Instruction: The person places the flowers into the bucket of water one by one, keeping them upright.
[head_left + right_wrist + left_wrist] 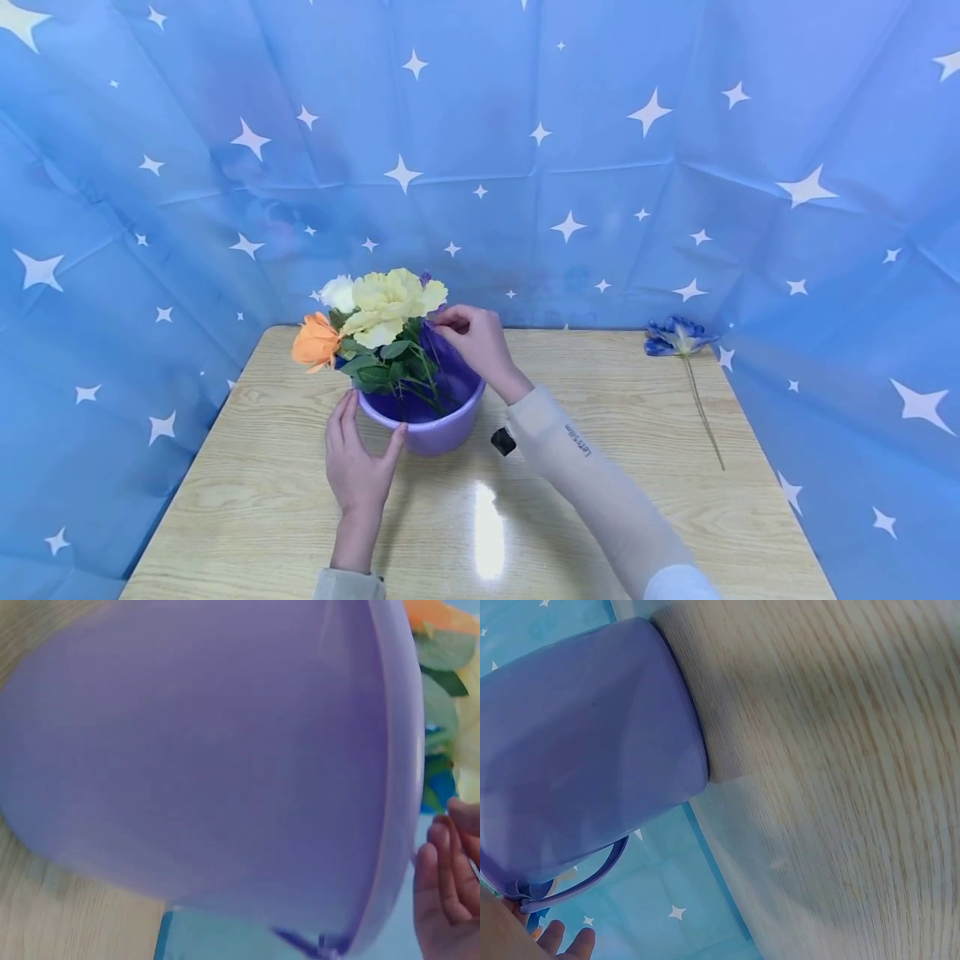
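A purple bucket (435, 437) stands on the table, with artificial flowers leaning to its left side. My left hand (358, 467) holds the bucket's rim, thumb at the front and fingers along the left side. In the left wrist view, a few fingertips (566, 941) show beside the handle's joint. Above the bucket's right side, my right hand (480, 343) pinches a thin stem, thumb and forefinger together, just below a small purple flower (425, 278). Beside it are a large pale yellow flower (386, 300), a white flower (338, 293) and an orange flower (316, 342). Green leaves (375, 375) hang inside the rim.
A blue flower (678, 335) with a long bare stem lies at the table's right side. The wooden table (600, 417) is bounded behind and at both sides by a blue star-patterned cloth (480, 125). The bucket's curved handle (592, 881) hangs down at its side.
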Demonstrator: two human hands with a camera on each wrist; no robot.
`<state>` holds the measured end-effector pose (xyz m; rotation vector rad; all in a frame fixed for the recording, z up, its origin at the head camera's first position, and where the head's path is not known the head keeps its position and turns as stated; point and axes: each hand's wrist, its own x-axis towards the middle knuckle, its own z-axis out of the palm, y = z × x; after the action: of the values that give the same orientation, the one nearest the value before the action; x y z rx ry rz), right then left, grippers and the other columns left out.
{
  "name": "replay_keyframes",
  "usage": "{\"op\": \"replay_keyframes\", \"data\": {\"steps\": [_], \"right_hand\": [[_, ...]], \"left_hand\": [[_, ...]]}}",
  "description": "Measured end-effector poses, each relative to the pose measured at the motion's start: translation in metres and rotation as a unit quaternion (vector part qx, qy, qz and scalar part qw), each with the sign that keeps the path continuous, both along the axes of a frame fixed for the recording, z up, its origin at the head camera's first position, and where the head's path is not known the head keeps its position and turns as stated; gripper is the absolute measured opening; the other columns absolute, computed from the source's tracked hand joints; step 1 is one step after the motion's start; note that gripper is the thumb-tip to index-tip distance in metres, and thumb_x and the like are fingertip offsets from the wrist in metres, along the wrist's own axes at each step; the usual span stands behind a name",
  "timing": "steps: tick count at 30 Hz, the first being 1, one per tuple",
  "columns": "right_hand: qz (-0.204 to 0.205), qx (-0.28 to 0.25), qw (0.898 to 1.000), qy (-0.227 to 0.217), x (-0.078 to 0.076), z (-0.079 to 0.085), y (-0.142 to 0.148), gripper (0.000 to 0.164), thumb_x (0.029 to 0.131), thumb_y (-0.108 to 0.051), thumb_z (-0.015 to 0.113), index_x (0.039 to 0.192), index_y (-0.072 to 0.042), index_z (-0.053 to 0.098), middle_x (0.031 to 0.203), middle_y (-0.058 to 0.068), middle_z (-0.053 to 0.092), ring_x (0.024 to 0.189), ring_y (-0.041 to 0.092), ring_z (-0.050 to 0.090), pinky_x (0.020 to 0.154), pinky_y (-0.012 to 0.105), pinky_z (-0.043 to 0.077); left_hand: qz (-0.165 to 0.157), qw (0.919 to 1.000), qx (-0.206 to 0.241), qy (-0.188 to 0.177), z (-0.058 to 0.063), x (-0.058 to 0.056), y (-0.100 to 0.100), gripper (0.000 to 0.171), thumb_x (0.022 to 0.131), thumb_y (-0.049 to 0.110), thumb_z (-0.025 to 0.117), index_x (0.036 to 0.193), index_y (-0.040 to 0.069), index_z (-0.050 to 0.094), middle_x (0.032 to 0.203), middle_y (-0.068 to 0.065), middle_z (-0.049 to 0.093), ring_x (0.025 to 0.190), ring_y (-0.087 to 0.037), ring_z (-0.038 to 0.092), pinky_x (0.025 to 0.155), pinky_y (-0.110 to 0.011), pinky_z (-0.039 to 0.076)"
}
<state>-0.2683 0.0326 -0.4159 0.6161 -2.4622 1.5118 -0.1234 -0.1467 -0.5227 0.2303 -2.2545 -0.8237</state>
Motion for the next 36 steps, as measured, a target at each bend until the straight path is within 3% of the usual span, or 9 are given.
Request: {"op": "replay_keyframes", "data": {"steps": [18, 22, 26, 33, 36], "right_hand": [[-0.066, -0.009, 0.998, -0.009, 0.0, -0.008, 0.083, 0.015, 0.092, -0.012, 0.07, 0.103, -0.005, 0.075, 0.098, 0.014, 0.076, 0.087, 0.025, 0.072, 0.08, 0.034, 0.062], [-0.091, -0.002, 0.996, -0.014, 0.001, -0.013, 0.105, 0.017, 0.093, -0.015, 0.07, 0.106, -0.006, 0.075, 0.099, 0.013, 0.076, 0.087, 0.024, 0.071, 0.079, 0.031, 0.061], [-0.116, 0.0, 0.993, -0.017, 0.0, -0.021, 0.126, 0.019, 0.093, -0.017, 0.07, 0.107, -0.005, 0.075, 0.099, 0.013, 0.076, 0.086, 0.022, 0.07, 0.075, 0.021, 0.058], [-0.157, -0.012, 0.987, -0.03, 0.002, -0.034, 0.165, 0.019, 0.092, -0.018, 0.071, 0.106, -0.006, 0.075, 0.102, 0.015, 0.075, 0.078, -0.006, 0.061, 0.07, 0.009, 0.052], [-0.184, -0.007, 0.982, -0.03, 0.002, -0.044, 0.184, 0.019, 0.092, -0.017, 0.072, 0.106, -0.005, 0.075, 0.101, 0.016, 0.075, 0.075, -0.01, 0.058, 0.068, 0.007, 0.051]], "left_hand": [[0.004, 0.9998, 0.001, 0.018, -0.002, 0.0, 0.001, 0.089, 0.073, 0.045, 0.08, 0.147, 0.008, 0.047, 0.146, -0.011, 0.051, 0.133, -0.031, 0.048, 0.107, -0.048, 0.044], [0.003, 0.9999, 0.004, 0.01, -0.001, 0.0, 0.001, 0.089, 0.074, 0.046, 0.08, 0.148, 0.008, 0.046, 0.147, -0.011, 0.05, 0.135, -0.03, 0.047, 0.109, -0.046, 0.044], [0.002, 1.0, 0.008, 0.005, 0.0, 0.001, 0.0, 0.089, 0.076, 0.047, 0.079, 0.148, 0.009, 0.046, 0.148, -0.011, 0.05, 0.136, -0.029, 0.047, 0.111, -0.044, 0.042], [0.002, 0.9999, 0.004, 0.012, 0.0, 0.0, 0.0, 0.089, 0.075, 0.048, 0.079, 0.148, 0.009, 0.046, 0.147, -0.011, 0.05, 0.135, -0.03, 0.048, 0.111, -0.044, 0.042], [0.001, 0.9999, 0.004, 0.013, 0.0, 0.0, 0.0, 0.089, 0.075, 0.048, 0.079, 0.148, 0.009, 0.046, 0.147, -0.011, 0.05, 0.135, -0.03, 0.048, 0.111, -0.044, 0.042]]}}
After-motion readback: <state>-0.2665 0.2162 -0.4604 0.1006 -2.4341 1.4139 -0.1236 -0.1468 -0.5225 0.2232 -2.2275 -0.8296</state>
